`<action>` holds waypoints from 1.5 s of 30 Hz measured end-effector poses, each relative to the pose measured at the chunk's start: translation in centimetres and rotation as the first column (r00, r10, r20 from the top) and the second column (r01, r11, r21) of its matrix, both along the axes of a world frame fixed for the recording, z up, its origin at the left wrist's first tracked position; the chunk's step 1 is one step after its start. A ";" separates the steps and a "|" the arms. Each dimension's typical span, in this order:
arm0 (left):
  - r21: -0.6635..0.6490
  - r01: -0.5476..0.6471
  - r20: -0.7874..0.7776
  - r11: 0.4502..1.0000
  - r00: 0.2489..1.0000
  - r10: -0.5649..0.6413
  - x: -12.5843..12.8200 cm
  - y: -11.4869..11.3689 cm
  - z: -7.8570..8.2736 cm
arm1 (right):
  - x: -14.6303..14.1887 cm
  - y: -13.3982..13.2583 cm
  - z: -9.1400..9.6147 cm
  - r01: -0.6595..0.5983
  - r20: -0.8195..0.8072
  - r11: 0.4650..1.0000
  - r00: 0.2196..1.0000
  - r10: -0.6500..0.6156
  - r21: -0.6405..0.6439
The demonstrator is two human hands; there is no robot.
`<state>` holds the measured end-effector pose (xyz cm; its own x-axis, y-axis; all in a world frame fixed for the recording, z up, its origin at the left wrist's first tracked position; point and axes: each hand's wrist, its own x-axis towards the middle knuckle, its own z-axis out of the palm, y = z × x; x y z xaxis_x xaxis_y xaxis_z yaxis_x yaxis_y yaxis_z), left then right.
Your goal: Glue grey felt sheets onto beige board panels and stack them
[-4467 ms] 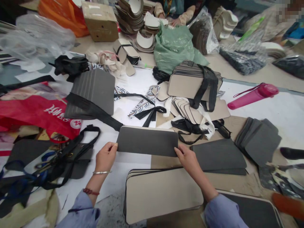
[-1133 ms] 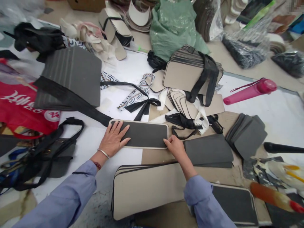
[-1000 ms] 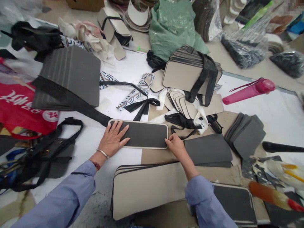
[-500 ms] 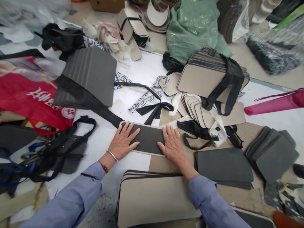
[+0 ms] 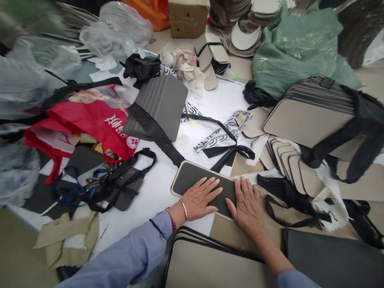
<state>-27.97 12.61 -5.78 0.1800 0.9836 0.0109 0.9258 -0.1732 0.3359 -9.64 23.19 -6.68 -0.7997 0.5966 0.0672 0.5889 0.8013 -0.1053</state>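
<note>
A dark grey foam piece lies on a slightly larger beige panel (image 5: 192, 180) on the white table. My left hand (image 5: 200, 199) rests flat on its middle, fingers spread and open. My right hand (image 5: 246, 204) lies flat beside it on the panel's right end, fingers stretched out. Neither hand holds anything. A stack of larger beige panels with black edges (image 5: 207, 264) sits just in front of my arms.
A red bag (image 5: 93, 120) and black straps with scissors (image 5: 105, 182) lie to the left. A strapped grey foam stack (image 5: 163, 106) is behind, a tied beige panel bundle (image 5: 315, 116) and a green plastic bag (image 5: 297, 48) to the right. Grey foam sheet (image 5: 333, 260) at front right.
I laid the grey piece on the beige panel and went from holding its ends to pressing both palms flat. My hands have come closer together, and the view swung left.
</note>
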 end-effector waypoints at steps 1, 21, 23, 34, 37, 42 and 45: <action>0.001 -0.014 -0.001 1.000 1.000 0.014 -0.3 -0.1 -0.1 | 0.0 0.0 0.0 -0.001 0.001 1.000 1.000 0.001 0.005; 0.138 -0.243 -0.080 0.960 0.964 0.255 -5.6 -0.7 -1.1 | -6.3 -3.8 1.9 -0.174 -0.099 0.965 0.983 0.157 -0.198; 0.153 -0.228 -0.085 0.961 0.966 0.243 -5.7 -0.7 -1.1 | -6.4 -3.8 1.4 -0.227 -0.120 0.951 0.971 0.205 -0.210; 0.116 -0.246 -0.071 0.962 0.964 0.255 -5.7 -0.6 -0.9 | 1.9 -0.1 0.7 0.116 -0.016 0.981 0.993 -0.120 -0.159; 0.100 -0.260 -0.070 0.960 0.961 0.267 -5.6 -0.5 -1.1 | 2.0 0.0 0.3 0.117 -0.035 0.982 0.992 -0.123 -0.148; 0.071 -0.314 0.070 0.947 0.948 0.310 -5.9 -1.0 -0.6 | 2.3 0.4 1.4 0.111 -0.084 0.978 0.988 -0.128 -0.178; 0.051 -0.543 0.214 0.838 0.826 0.521 -5.8 -2.2 0.5 | 3.5 0.0 2.8 0.294 -0.132 0.923 0.934 -0.333 -0.248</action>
<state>-33.78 10.39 -5.29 -0.3866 0.9169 0.0997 0.8074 0.2842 0.5170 -6.09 23.21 -3.90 -0.5573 0.8300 0.0220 0.7640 0.5229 -0.3780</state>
